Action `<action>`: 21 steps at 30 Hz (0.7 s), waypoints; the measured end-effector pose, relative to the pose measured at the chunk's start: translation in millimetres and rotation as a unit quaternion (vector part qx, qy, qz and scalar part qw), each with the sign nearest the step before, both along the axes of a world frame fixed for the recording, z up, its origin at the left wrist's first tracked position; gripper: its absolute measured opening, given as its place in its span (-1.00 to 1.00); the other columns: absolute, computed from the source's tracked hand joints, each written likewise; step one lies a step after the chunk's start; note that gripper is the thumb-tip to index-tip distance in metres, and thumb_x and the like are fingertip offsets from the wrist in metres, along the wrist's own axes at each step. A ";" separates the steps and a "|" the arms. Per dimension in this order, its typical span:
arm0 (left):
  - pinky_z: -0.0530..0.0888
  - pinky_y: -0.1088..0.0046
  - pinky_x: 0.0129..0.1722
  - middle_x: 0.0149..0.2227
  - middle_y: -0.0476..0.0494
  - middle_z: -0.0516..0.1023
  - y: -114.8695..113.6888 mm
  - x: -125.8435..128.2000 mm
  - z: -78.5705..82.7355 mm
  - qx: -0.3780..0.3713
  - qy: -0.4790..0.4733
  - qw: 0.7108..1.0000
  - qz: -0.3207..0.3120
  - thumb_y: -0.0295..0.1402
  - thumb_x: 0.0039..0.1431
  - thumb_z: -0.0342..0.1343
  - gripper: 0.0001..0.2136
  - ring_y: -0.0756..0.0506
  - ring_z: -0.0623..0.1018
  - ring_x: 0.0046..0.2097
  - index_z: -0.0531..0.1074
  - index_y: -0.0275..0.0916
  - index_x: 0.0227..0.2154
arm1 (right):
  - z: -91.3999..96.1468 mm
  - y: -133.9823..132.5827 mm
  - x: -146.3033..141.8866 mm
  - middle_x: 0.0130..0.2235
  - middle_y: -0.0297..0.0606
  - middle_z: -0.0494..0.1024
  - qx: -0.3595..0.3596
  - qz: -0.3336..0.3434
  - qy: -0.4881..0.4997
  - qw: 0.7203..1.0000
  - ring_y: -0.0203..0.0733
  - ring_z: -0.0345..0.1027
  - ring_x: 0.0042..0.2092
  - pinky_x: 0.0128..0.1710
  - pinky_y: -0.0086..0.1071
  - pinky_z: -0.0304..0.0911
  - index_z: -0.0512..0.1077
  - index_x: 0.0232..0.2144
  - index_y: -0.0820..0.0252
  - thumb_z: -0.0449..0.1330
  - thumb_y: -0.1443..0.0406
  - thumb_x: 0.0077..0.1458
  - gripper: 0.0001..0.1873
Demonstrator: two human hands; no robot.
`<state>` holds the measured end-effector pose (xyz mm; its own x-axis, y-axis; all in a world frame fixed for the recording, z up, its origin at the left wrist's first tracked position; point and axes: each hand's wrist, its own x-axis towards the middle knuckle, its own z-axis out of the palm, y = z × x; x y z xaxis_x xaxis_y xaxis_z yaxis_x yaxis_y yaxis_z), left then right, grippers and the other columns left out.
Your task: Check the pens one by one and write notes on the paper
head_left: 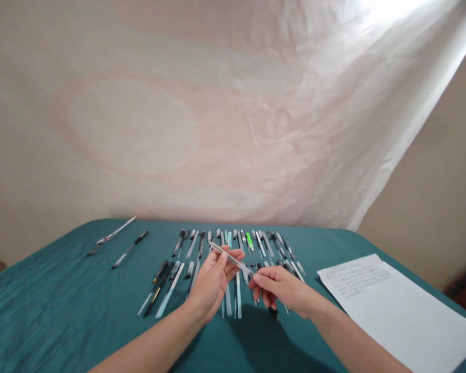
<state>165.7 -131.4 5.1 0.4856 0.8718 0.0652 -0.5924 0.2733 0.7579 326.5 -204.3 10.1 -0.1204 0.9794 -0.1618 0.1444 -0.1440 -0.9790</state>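
Note:
A slim, clear pen slants between my two hands, above the middle of the table. My left hand pinches its upper part between thumb and fingers, palm turned up. At its lower end, the thumb and fingertips of my right hand are closed on it. Under and around both hands lie two rows of pens with separate caps, partly hidden by the hands. A dark tip shows just below my right hand; whether it is held or lying there I cannot make out.
Green cloth covers the table. To the left lie a black-capped pen and a long wrapped item. A bright green highlighter sits in the back row. Handwritten paper rests at right. A pale sheet hangs behind.

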 end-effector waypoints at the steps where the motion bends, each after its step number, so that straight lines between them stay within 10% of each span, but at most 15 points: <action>1: 0.32 0.28 -0.02 -0.17 -0.21 0.50 -1.0 0.5 -2.8 0.000 0.001 1.000 -0.008 -0.41 0.17 -0.02 -0.88 -0.10 0.48 -0.09 0.22 -0.25 -0.23 | -1.2 1.0 -0.1 -0.50 -0.31 0.45 0.001 -0.009 0.013 1.000 -0.46 0.19 -0.61 -0.67 -0.59 0.06 0.40 -0.37 0.30 0.04 0.02 0.05 -0.58; 21: 0.40 0.39 -0.09 -0.25 -0.17 0.53 4.1 0.9 -15.6 0.008 0.034 0.999 0.022 -0.36 0.12 0.07 -0.89 -0.04 0.50 -0.15 0.26 -0.26 -0.34 | -5.1 2.4 -10.5 -0.56 -0.41 0.36 0.127 -0.089 -0.047 0.987 -0.43 0.17 -0.59 -0.62 -0.56 0.09 0.33 -0.47 0.24 0.08 0.10 0.05 -0.70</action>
